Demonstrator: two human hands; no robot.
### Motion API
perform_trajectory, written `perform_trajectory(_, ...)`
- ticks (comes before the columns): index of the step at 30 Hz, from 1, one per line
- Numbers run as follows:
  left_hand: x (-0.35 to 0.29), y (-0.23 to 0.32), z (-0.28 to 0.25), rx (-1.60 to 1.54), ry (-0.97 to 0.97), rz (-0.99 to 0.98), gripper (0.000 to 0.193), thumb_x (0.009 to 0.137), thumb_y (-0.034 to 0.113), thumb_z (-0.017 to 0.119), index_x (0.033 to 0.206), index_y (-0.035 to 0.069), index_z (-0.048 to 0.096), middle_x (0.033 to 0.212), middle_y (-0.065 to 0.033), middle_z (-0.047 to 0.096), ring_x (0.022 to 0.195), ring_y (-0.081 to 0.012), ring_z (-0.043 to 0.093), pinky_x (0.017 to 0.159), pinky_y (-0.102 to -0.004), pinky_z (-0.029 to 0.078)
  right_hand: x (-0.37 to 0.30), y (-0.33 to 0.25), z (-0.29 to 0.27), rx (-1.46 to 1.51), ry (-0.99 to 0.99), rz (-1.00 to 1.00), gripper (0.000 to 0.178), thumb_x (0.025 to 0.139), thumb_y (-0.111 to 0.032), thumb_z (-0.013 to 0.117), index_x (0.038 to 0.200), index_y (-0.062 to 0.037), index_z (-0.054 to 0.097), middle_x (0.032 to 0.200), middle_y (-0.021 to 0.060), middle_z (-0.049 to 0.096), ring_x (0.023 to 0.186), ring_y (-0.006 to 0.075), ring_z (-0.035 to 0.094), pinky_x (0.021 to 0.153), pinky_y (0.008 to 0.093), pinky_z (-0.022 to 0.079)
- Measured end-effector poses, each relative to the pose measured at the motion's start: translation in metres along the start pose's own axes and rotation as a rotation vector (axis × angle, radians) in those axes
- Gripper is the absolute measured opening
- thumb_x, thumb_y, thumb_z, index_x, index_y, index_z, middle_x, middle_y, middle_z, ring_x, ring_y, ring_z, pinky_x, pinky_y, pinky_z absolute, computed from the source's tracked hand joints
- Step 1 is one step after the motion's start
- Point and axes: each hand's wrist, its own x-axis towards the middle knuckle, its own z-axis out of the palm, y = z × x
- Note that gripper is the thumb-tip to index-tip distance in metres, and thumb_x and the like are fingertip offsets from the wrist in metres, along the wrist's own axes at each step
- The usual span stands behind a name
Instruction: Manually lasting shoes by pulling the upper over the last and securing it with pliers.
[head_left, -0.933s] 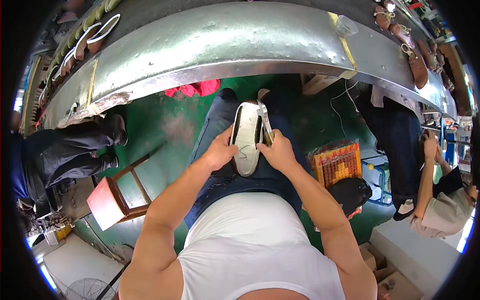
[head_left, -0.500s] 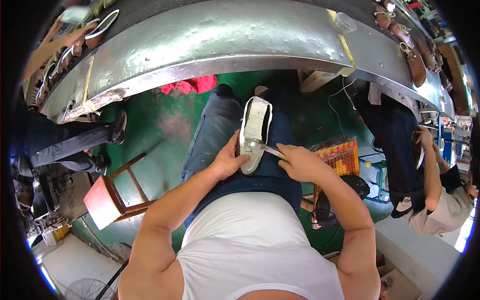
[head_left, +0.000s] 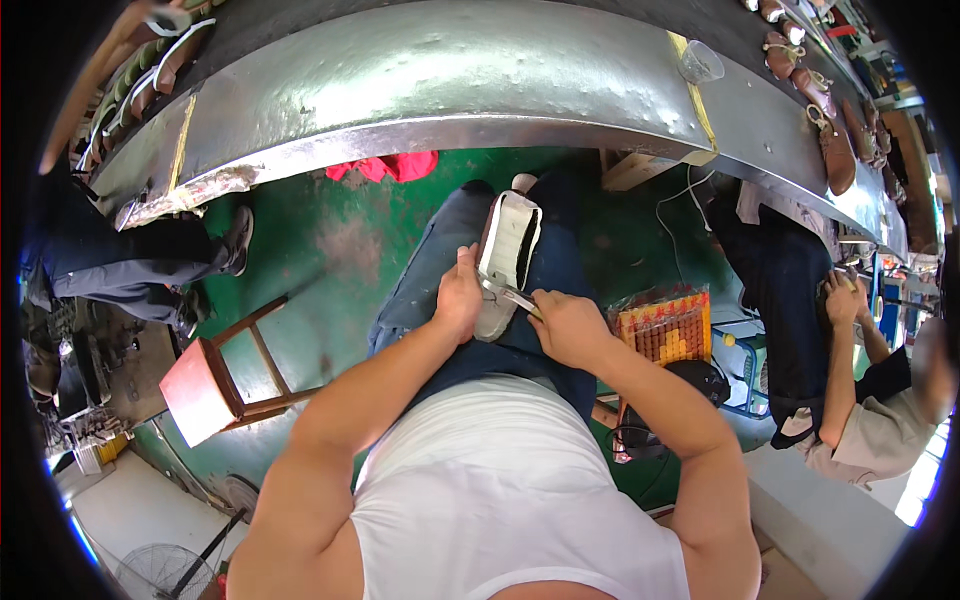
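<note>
A pale, unfinished-looking shoe rests on my lap, its nearer end toward my body. Its long white inside strip and dark side gap face up. My left hand is closed around the shoe's left side near its middle. Closed around the handle of a slim metal pincers-like tool, my right hand sits just right of the shoe. The tool's head lies against the shoe, close to my left fingers. The exact shape of its jaws is too small to make out.
Ahead runs a metal-edged bench, with shoes at the far right and more at left. A clear plastic cup stands on it. A wooden stool is at my left. Beside a beaded mat, a co-worker sits at right.
The tool and my right hand have shifted slightly left and nearer me. My left hand has turned more upright along the shoe. At far left, another person's arm has moved back.
</note>
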Motion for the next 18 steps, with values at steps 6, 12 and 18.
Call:
perform_trajectory(6, 0.007, -0.005, -0.007, 0.598, 0.071, 0.288, 0.053, 0.106, 0.038, 0.031, 0.143, 0.003, 0.046, 0.128, -0.0263, 0.059, 0.116, -0.0387, 0.060, 0.099, -0.0396, 0.045, 0.003, 0.010, -0.038, -0.020, -0.174, 0.060, 0.029, 0.085, -0.013, 0.063, 0.108, 0.0034, 0.058, 0.097, 0.0242, 0.064, 0.084, 0.0395, 0.064, 0.080, 0.0455, 0.053)
perform_trajectory(12, -0.010, 0.004, -0.001, 0.788, -0.014, 0.702, 0.048, 0.104, 0.024, 0.040, 0.148, 0.005, 0.036, 0.139, -0.0312, 0.047, 0.115, -0.0482, 0.056, 0.101, -0.0440, 0.044, 0.021, 0.024, -0.029, -0.129, 0.024, 0.114, 0.023, 0.088, -0.014, 0.062, 0.104, 0.0017, 0.057, 0.092, 0.0210, 0.065, 0.082, 0.0401, 0.066, 0.076, 0.0468, 0.053)
perform_trajectory(18, -0.011, 0.024, -0.004, 1.027, -0.207, 0.743, 0.057, 0.101, 0.022, 0.046, 0.153, 0.012, 0.026, 0.146, -0.0356, 0.033, 0.109, -0.0529, 0.056, 0.096, -0.0484, 0.048, 0.025, 0.064, -0.038, 0.077, -0.144, 0.104, 0.020, 0.090, -0.019, 0.064, 0.091, -0.0003, 0.057, 0.080, 0.0167, 0.066, 0.070, 0.0338, 0.067, 0.063, 0.0422, 0.053)
